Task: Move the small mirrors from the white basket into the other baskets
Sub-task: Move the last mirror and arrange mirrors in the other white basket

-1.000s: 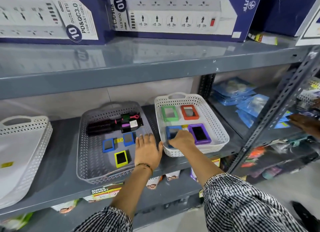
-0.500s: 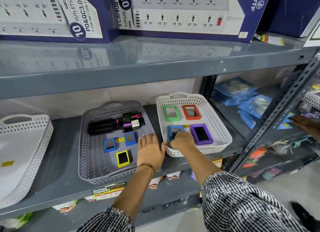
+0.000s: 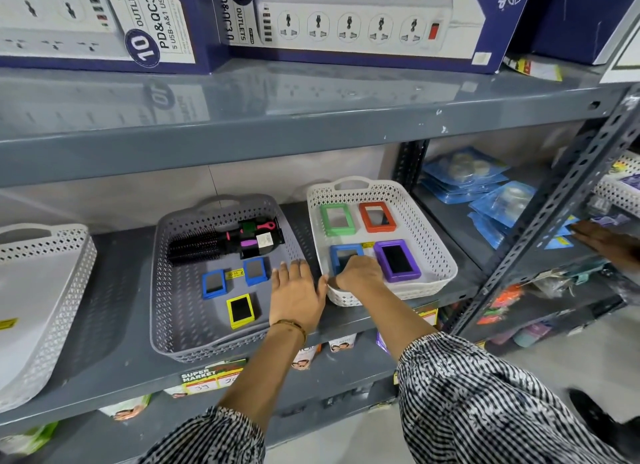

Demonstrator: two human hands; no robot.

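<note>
The white basket (image 3: 437, 241) stands on the grey shelf and holds a green mirror (image 3: 337, 219), an orange mirror (image 3: 377, 216), a purple mirror (image 3: 397, 261) and a blue mirror (image 3: 343, 252). My right hand (image 3: 360, 274) reaches over the basket's near rim, fingers curled on the blue mirror's near end; the mirror still lies flat. My left hand (image 3: 298, 295) rests flat and open on the right rim of the grey basket (image 3: 157, 290). That basket holds two small blue mirrors (image 3: 214, 283) (image 3: 255, 271) and a yellow one (image 3: 240, 310).
A black hairbrush (image 3: 197, 248) and small items lie at the grey basket's back. Another white basket (image 3: 52, 273) stands at the far left. The upper shelf (image 3: 311, 141) overhangs closely. Another person's hand (image 3: 606, 241) reaches into the right-hand shelf unit.
The view has shifted slightly. My right hand has stayed on the blue mirror with its fingers curling a little tighter; my left hand has barely moved on the grey basket's rim.
</note>
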